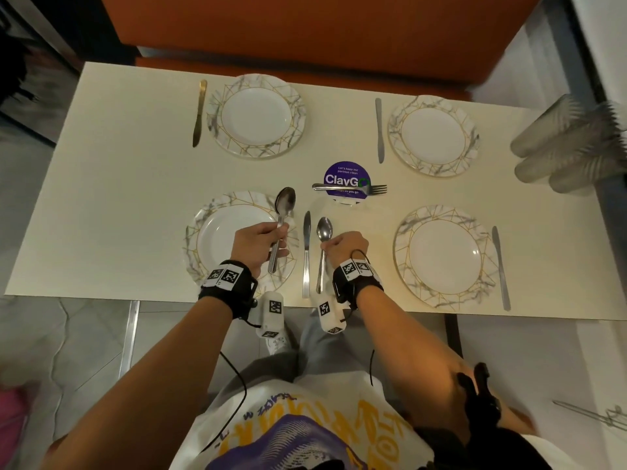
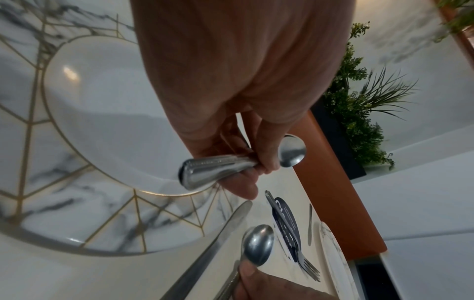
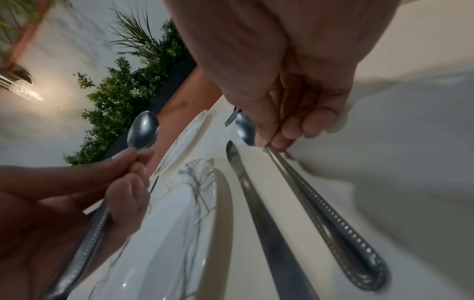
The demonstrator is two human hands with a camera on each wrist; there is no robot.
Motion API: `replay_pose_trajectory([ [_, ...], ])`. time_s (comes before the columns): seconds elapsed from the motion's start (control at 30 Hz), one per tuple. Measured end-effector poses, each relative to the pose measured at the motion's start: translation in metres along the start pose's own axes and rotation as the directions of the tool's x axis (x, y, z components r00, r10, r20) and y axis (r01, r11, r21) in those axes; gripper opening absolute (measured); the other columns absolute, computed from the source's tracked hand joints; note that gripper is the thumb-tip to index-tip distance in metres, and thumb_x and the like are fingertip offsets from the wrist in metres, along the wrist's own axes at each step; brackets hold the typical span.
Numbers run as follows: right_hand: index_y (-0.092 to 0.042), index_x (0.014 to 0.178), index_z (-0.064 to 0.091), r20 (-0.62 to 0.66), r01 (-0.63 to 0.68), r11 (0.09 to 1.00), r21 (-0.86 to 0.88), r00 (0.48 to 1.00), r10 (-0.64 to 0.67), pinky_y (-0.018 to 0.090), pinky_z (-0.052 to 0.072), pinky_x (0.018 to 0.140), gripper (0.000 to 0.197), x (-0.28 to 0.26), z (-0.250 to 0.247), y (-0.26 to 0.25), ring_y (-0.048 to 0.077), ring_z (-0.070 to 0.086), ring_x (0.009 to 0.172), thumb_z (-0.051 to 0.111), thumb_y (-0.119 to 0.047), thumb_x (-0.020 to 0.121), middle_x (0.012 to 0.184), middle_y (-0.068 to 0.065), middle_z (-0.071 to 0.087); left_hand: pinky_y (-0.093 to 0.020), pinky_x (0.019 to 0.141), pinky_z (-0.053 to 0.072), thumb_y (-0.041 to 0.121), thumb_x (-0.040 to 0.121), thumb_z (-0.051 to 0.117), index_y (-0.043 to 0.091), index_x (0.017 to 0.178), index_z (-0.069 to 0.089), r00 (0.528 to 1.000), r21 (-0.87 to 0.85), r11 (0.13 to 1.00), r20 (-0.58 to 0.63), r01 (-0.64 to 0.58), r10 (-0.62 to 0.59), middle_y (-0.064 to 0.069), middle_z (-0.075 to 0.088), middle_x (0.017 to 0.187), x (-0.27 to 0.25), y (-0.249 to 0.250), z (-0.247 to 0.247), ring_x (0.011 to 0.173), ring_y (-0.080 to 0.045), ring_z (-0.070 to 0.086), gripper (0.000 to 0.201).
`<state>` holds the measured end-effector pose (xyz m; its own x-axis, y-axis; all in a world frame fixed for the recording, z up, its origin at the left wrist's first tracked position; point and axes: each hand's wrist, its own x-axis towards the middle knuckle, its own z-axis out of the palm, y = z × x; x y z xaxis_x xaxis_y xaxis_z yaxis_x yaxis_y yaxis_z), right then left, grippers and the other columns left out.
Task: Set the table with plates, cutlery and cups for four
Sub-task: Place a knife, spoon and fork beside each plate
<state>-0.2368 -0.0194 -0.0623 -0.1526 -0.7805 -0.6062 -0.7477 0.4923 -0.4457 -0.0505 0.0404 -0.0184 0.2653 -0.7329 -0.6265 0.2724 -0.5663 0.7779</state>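
Observation:
My left hand (image 1: pixel 275 241) grips a spoon (image 1: pixel 284 212) by its handle, held above the right rim of the near-left marbled plate (image 1: pixel 217 239). In the left wrist view the fingers (image 2: pixel 266 160) curl round that spoon's handle (image 2: pixel 218 169). My right hand (image 1: pixel 332 246) pinches the neck of a second spoon (image 1: pixel 324 230), which lies along the table just right of a knife (image 1: pixel 306 252). The right wrist view shows that beaded spoon handle (image 3: pixel 333 223) low on the table, parallel to the knife (image 3: pixel 264 213). Three more plates (image 1: pixel 444 256) (image 1: pixel 256 117) (image 1: pixel 432 135) each have a knife beside them.
Forks (image 1: pixel 349 188) lie across a purple round sticker at the table's middle. Stacked clear plastic cups (image 1: pixel 570 144) lie at the table's right end. An orange bench (image 1: pixel 305 28) runs behind the far edge. The near table edge is just under my wrists.

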Motion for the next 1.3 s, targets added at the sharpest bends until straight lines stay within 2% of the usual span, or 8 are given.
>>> replay_pose_trajectory([
  [0.13, -0.012, 0.097, 0.08, 0.004, 0.002, 0.997, -0.073, 1.0, -0.001, 0.021, 0.045, 0.07, 0.027, -0.001, -0.001, 0.001, 0.012, 0.062, 0.077, 0.076, -0.036, 0.087, 0.097, 0.004, 0.077, -0.04, 0.077, 0.065, 0.018, 0.091, 0.08, 0.0, 0.102, 0.077, 1.0, 0.004, 1.0, 0.005, -0.012, 0.012, -0.013, 0.068, 0.085, 0.0, 0.002, 0.0, 0.075, -0.021, 0.067, 0.021],
  [0.27, -0.011, 0.097, 0.08, 0.008, 0.01, 0.993, -0.12, 1.0, -0.009, 0.021, 0.044, 0.069, 0.028, -0.001, -0.002, 0.002, 0.013, 0.06, 0.076, 0.075, -0.036, 0.087, 0.096, 0.005, 0.077, -0.033, 0.073, 0.064, 0.018, 0.092, 0.078, 0.0, 0.104, 0.076, 1.0, 0.021, 1.0, 0.009, -0.019, 0.019, -0.011, 0.068, 0.084, 0.0, 0.002, 0.002, 0.073, -0.018, 0.065, 0.022],
  [0.5, -0.01, 0.101, 0.079, 0.02, 0.019, 0.989, -0.145, 1.0, -0.016, 0.024, 0.055, 0.083, 0.027, -0.006, -0.001, 0.002, 0.019, 0.07, 0.092, 0.077, -0.031, 0.086, 0.1, 0.006, 0.077, -0.02, 0.05, 0.042, 0.011, 0.099, 0.066, -0.002, 0.107, 0.074, 1.0, 0.031, 0.999, -0.028, 0.012, -0.011, -0.007, 0.06, 0.078, -0.001, 0.002, 0.008, 0.059, -0.009, 0.051, 0.017],
  [0.63, -0.008, 0.099, 0.079, 0.006, 0.013, 0.996, -0.085, 1.0, -0.013, 0.03, 0.058, 0.087, 0.023, -0.011, -0.001, 0.001, 0.022, 0.071, 0.09, 0.078, -0.027, 0.086, 0.097, 0.009, 0.076, -0.024, 0.053, 0.04, 0.008, 0.099, 0.058, -0.002, 0.107, 0.074, 0.998, -0.002, 0.998, -0.02, 0.064, -0.064, -0.011, 0.061, 0.088, -0.001, 0.004, 0.01, 0.064, -0.013, 0.052, 0.02],
  [0.83, -0.01, 0.096, 0.078, -0.115, 0.084, 0.992, 0.092, 0.991, -0.073, 0.018, 0.044, 0.064, 0.018, -0.023, -0.01, 0.012, 0.012, 0.061, 0.073, 0.065, -0.021, 0.093, 0.092, 0.003, 0.075, -0.031, 0.07, 0.061, 0.006, 0.103, 0.057, 0.003, 0.111, 0.075, 0.998, 0.055, 0.998, 0.053, 0.015, -0.018, -0.011, 0.067, 0.089, -0.008, 0.003, 0.015, 0.077, -0.019, 0.062, 0.02],
  [1.0, -0.019, 0.096, 0.076, -0.167, 0.264, 0.926, 0.269, 0.96, -0.225, 0.032, 0.055, 0.083, 0.017, -0.034, -0.027, 0.015, 0.017, 0.068, 0.083, 0.063, -0.029, 0.092, 0.091, -0.002, 0.076, -0.04, 0.076, 0.064, 0.009, 0.099, 0.066, 0.003, 0.108, 0.077, 0.994, 0.096, 0.995, 0.11, 0.006, -0.017, -0.021, 0.072, 0.095, -0.014, 0.005, 0.04, 0.079, -0.029, 0.066, 0.016],
  [1.13, -0.019, 0.097, 0.077, -0.217, 0.359, 0.863, 0.355, 0.93, -0.298, 0.037, 0.059, 0.081, 0.019, -0.033, -0.046, 0.015, 0.015, 0.069, 0.075, 0.069, -0.035, 0.09, 0.089, -0.001, 0.077, -0.048, 0.087, 0.06, 0.012, 0.095, 0.072, 0.002, 0.101, 0.077, 0.99, 0.138, 0.99, 0.144, -0.007, -0.013, -0.022, 0.077, 0.1, -0.016, 0.005, 0.069, 0.082, -0.031, 0.07, 0.013],
  [1.3, -0.02, 0.09, 0.077, -0.236, 0.357, 0.844, 0.399, 0.93, -0.282, 0.039, 0.061, 0.077, 0.008, -0.021, -0.08, 0.034, 0.014, 0.069, 0.073, 0.077, -0.027, 0.085, 0.087, -0.001, 0.077, -0.047, 0.087, 0.063, 0.01, 0.091, 0.077, -0.002, 0.101, 0.074, 0.98, 0.149, 0.989, 0.194, 0.013, -0.042, -0.016, 0.075, 0.092, -0.018, 0.006, 0.119, 0.084, -0.029, 0.069, 0.016],
])
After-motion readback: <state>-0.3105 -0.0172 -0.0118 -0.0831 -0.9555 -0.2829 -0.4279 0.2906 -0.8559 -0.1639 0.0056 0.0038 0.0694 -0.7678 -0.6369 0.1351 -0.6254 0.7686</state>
